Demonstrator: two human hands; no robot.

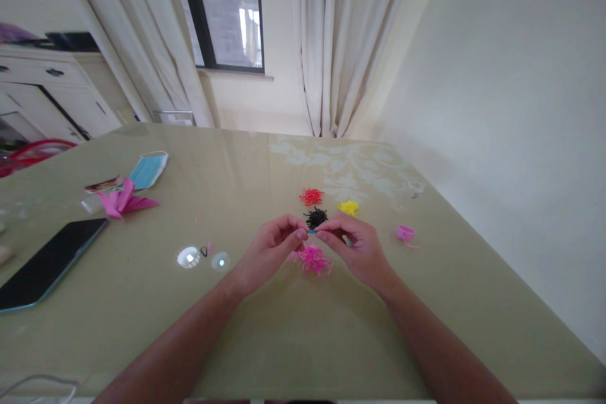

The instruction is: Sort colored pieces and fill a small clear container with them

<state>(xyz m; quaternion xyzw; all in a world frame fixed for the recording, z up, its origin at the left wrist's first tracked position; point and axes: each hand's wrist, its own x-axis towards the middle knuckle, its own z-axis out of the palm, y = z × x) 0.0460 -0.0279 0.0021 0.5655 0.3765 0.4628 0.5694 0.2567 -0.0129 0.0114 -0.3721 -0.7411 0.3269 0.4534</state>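
A short, thin blue strip point(311, 231) spans the gap between my fingertips above the table. My left hand point(274, 245) pinches its left end, and my right hand point(356, 245) pinches the other. Right behind the fingers is a heap of thin black pieces point(316, 217). A pile of pink pieces point(314, 259) lies just below my hands, partly covered by the left fingers. Farther back are a red pile point(311, 196) and a yellow pile point(349, 207). Something blue shows beneath my right hand, mostly hidden.
On the left lie a dark tablet-like device point(50, 259), a pink folded paper shape point(124, 199) and a blue face mask point(148, 170). Two small clear dishes point(188, 257) sit left of my hands. A pink coil point(406, 233) rests at right, near a wall point(530, 139).
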